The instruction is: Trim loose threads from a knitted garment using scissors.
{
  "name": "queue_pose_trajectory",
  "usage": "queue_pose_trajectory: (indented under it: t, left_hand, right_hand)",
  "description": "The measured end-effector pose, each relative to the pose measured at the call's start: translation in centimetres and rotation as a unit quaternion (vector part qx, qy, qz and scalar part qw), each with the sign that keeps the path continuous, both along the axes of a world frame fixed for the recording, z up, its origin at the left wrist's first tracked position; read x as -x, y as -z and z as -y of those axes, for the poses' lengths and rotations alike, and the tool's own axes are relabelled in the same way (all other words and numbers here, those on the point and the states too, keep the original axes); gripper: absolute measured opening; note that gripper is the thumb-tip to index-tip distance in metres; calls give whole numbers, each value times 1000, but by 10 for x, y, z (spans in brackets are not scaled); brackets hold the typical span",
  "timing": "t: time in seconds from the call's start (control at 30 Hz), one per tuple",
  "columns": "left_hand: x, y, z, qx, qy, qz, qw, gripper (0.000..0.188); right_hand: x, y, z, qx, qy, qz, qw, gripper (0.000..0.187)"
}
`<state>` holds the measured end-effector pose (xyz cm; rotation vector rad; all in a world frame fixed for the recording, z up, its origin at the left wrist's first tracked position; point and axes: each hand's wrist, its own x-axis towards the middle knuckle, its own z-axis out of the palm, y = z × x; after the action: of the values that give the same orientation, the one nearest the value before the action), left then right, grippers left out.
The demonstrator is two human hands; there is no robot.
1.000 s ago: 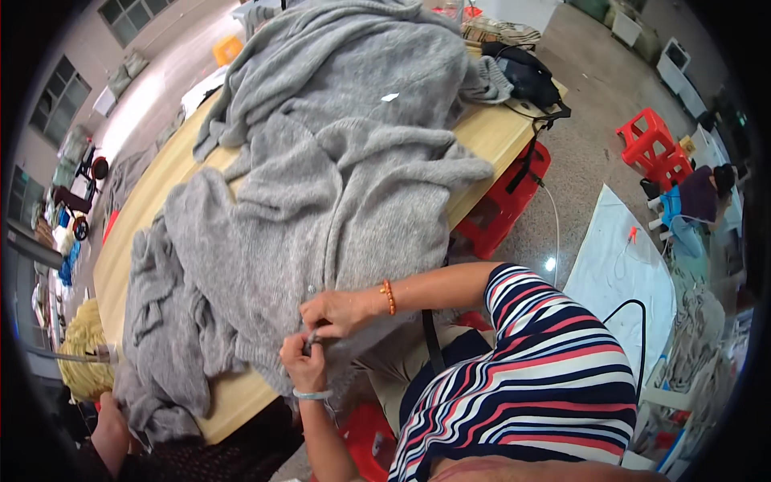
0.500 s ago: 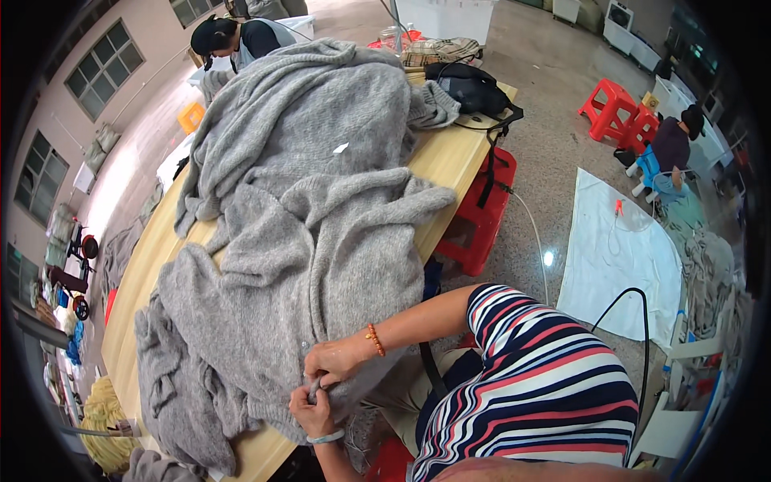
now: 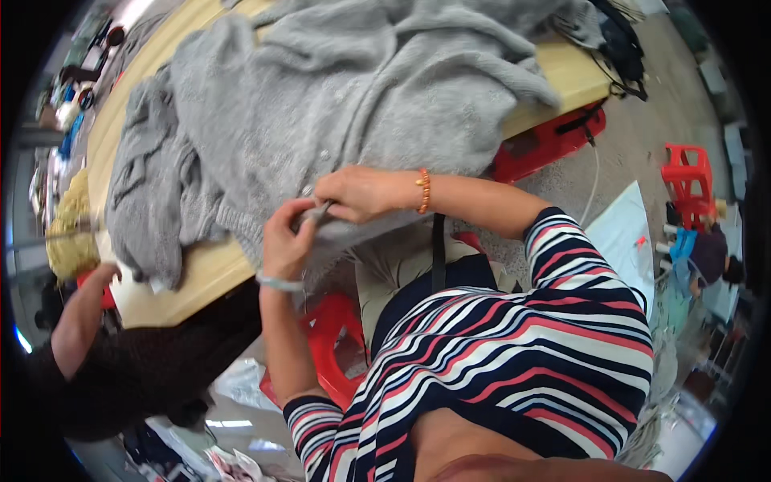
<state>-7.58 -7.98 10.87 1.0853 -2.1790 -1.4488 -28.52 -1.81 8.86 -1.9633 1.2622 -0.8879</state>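
A grey knitted sweater (image 3: 265, 128) lies rumpled over the light wooden table, its near edge hanging toward my lap. My left hand (image 3: 287, 239), with a pale bangle at its wrist, pinches a small fold at that edge between thumb and fingers. Right beside it, my right hand (image 3: 361, 193), wearing an orange bead bracelet, has its fingers closed on the same bit of knit. The fingertips of both hands nearly meet. Exactly what lies between them is too small to make out beyond grey fabric.
Another person's arm (image 3: 80, 313) reaches the corner of the wooden table (image 3: 193, 301) at the left. A yellow knit bundle (image 3: 71, 229) is beyond it. Red stools (image 3: 325, 341) stand under me and by the table's right side. A black bag (image 3: 622, 48) sits at the far right.
The head view has tilted downward, so the table and sweater appear higher. Another person's arm now shows at the left. Both my hands still grip the sweater's edge.
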Motion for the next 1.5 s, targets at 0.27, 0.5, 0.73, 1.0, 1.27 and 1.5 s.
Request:
queue_pose_trajectory:
  t: [0.27,0.5,0.73,1.0,1.27,1.5]
  left_hand:
    - [10,29,27,255,-13,110,961,12]
    - [23,40,42,141,49,132,980,19]
    - [-27,60,79,-363,33,1,931,40]
    - [-32,97,127,-525,51,-15,850,33]
    - [-41,145,190,-723,238,-59,646,41]
    - [53,54,37,-110,323,-77,937,27]
  right_hand:
    - [-22,7,7,39,-7,99,994,32]
    - [-18,31,-1,99,97,8,990,20]
    - [-22,27,-3,162,112,-16,980,19]
    - [-17,21,-10,177,152,89,968,19]
    - [-27,14,-4,198,163,19,966,18]
    - [6,52,-17,135,211,4,968,18]
